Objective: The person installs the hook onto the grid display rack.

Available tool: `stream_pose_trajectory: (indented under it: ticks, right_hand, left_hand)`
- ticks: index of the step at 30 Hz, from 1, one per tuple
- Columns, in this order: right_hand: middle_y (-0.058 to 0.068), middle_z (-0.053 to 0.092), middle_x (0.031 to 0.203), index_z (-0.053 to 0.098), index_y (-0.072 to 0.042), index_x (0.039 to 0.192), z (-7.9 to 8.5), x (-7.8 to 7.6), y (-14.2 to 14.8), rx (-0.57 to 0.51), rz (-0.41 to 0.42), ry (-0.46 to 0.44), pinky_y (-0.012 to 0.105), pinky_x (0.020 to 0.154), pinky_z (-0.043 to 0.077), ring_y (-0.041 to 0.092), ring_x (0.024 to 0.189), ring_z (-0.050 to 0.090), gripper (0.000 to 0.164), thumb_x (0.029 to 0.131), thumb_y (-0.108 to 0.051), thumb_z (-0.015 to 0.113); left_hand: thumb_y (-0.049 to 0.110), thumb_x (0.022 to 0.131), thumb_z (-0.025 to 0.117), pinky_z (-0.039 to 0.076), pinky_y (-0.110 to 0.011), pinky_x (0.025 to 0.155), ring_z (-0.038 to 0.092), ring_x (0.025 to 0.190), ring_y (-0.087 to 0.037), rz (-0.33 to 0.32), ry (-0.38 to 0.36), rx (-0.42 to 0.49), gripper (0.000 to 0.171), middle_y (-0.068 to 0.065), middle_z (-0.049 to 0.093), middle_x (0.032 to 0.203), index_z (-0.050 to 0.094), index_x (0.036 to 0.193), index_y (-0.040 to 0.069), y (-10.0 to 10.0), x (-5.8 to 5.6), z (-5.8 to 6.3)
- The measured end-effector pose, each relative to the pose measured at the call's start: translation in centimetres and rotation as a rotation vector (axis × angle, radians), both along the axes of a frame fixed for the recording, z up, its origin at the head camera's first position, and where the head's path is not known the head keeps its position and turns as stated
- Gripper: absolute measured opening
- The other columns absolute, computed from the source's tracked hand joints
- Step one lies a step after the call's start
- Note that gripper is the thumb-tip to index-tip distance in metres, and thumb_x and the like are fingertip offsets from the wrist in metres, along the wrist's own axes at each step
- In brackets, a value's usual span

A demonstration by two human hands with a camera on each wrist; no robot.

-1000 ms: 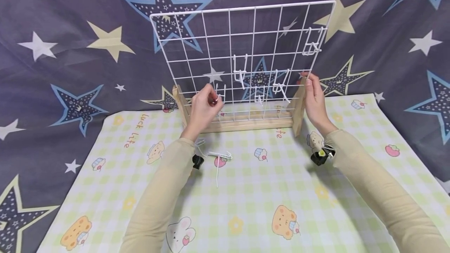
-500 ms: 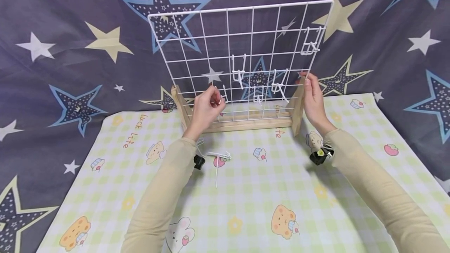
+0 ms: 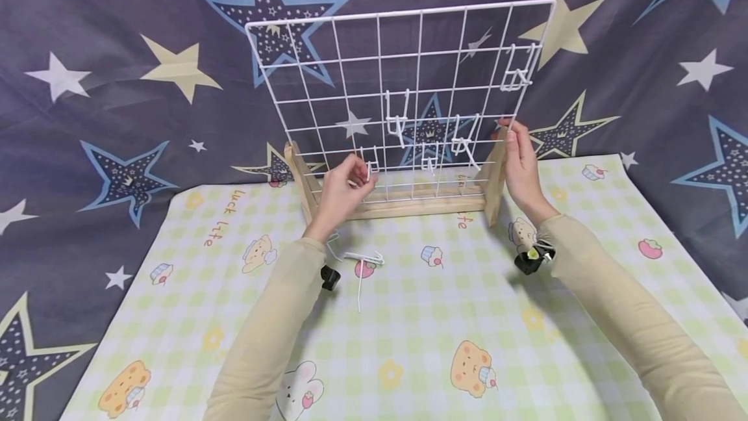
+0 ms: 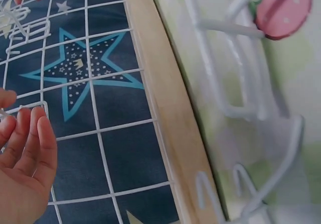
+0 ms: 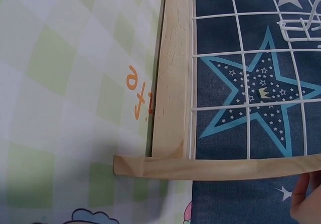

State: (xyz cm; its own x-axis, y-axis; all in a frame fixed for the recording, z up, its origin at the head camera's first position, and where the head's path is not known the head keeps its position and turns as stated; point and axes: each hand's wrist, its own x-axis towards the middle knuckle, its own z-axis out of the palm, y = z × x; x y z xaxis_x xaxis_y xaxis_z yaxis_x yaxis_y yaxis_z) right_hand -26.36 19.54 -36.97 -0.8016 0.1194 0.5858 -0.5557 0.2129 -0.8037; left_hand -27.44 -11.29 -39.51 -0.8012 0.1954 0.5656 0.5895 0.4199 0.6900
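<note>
A white wire grid panel stands upright in a wooden base. At the grid's lower left, my left hand pinches a small white wire hook between thumb and fingertips, its two prongs up against a horizontal wire. In the left wrist view the left hand shows at the left edge, fingers curled in close to the wires. My right hand grips the wooden right upright near its top; only part of the right hand shows in the right wrist view.
Several white hooks hang on the grid, among them one at the upper right and one near the middle. A long-armed hook lies on the checked tablecloth, with another wire hook beside it, partly behind the left wrist.
The left hand has dropped slightly, bringing the hook down with it; both its prongs show at the wire now. The right hand keeps its grip on the upright.
</note>
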Motion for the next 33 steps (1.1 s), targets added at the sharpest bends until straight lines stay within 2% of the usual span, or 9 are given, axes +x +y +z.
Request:
stream_pose_trajectory:
  ticks: [2,5,6,8,12,14,23,28,33]
  right_hand:
    - [0.006,0.055,0.102,0.044,0.015,0.127,0.0,0.0,0.0,0.001,-0.003,-0.004,0.032,0.091,0.042,0.007,0.098,0.053,0.033,0.104,-0.005,0.03]
    - [0.021,0.056,0.104,0.044,0.015,0.127,0.1,0.1,0.0,0.004,-0.012,-0.007,0.033,0.091,0.041,0.018,0.1,0.054,0.033,0.105,-0.005,0.03]
    - [0.023,0.055,0.105,0.045,0.015,0.126,0.1,0.1,0.0,0.005,-0.016,-0.01,0.032,0.092,0.04,0.02,0.101,0.053,0.033,0.105,-0.005,0.03]
    - [0.021,0.057,0.104,0.045,0.015,0.126,0.1,0.1,0.0,-0.001,-0.014,-0.012,0.032,0.091,0.041,0.019,0.1,0.053,0.033,0.105,-0.005,0.03]
    - [0.0,0.056,0.1,0.045,0.015,0.125,0.0,0.1,0.1,-0.007,0.003,-0.01,0.031,0.091,0.04,0.006,0.098,0.053,0.032,0.104,-0.004,0.03]
    - [-0.005,0.056,0.098,0.045,0.015,0.125,0.0,0.1,0.2,-0.008,0.008,-0.002,0.03,0.09,0.04,0.004,0.097,0.052,0.031,0.104,-0.004,0.03]
    - [-0.009,0.057,0.097,0.045,0.014,0.124,-0.1,0.1,0.3,0.004,0.002,0.004,0.028,0.085,0.04,0.012,0.097,0.054,0.031,0.104,-0.004,0.03]
    - [-0.008,0.056,0.097,0.044,0.016,0.124,-0.1,0.0,0.2,-0.002,0.008,0.013,0.028,0.088,0.039,0.005,0.098,0.053,0.031,0.104,-0.003,0.03]
    - [-0.007,0.056,0.098,0.044,0.016,0.124,-0.1,-0.2,0.1,0.004,0.013,0.017,0.029,0.091,0.038,0.004,0.099,0.052,0.031,0.104,-0.003,0.029]
  left_hand:
    - [0.001,0.082,0.073,0.052,-0.027,0.062,0.062,0.065,-0.019,0.003,-0.028,-0.012,0.017,-0.008,0.063,0.073,0.055,0.083,0.002,-0.2,0.2,-0.2]
    - [0.002,0.083,0.073,0.053,-0.028,0.063,0.063,0.065,-0.02,0.007,-0.068,-0.026,0.016,-0.009,0.065,0.074,0.057,0.084,0.002,-0.6,0.6,-0.6]
    - [0.002,0.083,0.073,0.053,-0.028,0.063,0.063,0.066,-0.02,0.005,-0.084,-0.023,0.016,-0.009,0.065,0.075,0.057,0.085,0.002,-0.7,0.7,-0.7]
    - [0.001,0.083,0.072,0.053,-0.029,0.064,0.062,0.067,-0.021,0.004,-0.11,-0.016,0.015,-0.01,0.064,0.077,0.057,0.086,0.001,-0.9,0.8,-0.9]
    - [0.0,0.083,0.071,0.053,-0.029,0.064,0.062,0.068,-0.021,0.009,-0.13,-0.013,0.015,-0.01,0.064,0.077,0.057,0.086,0.001,-1.6,1.1,-1.4]
    - [0.001,0.083,0.072,0.053,-0.03,0.064,0.063,0.068,-0.022,0.015,-0.131,-0.027,0.015,-0.01,0.064,0.078,0.057,0.086,0.001,-2.0,1.2,-1.5]
    - [0.001,0.086,0.068,0.051,-0.031,0.068,0.061,0.073,-0.023,0.046,-0.201,-0.061,0.01,-0.012,0.064,0.083,0.058,0.089,0.002,-4.7,1.8,-1.9]
    - [0.0,0.086,0.067,0.051,-0.029,0.068,0.061,0.074,-0.023,0.05,-0.219,-0.079,0.009,-0.012,0.064,0.084,0.059,0.09,0.0,-6.2,2.3,-2.1]
    - [0.0,0.087,0.066,0.052,-0.026,0.065,0.061,0.072,-0.023,0.035,-0.253,-0.103,0.008,-0.013,0.065,0.083,0.06,0.091,-0.002,-7.4,3.0,-2.5]
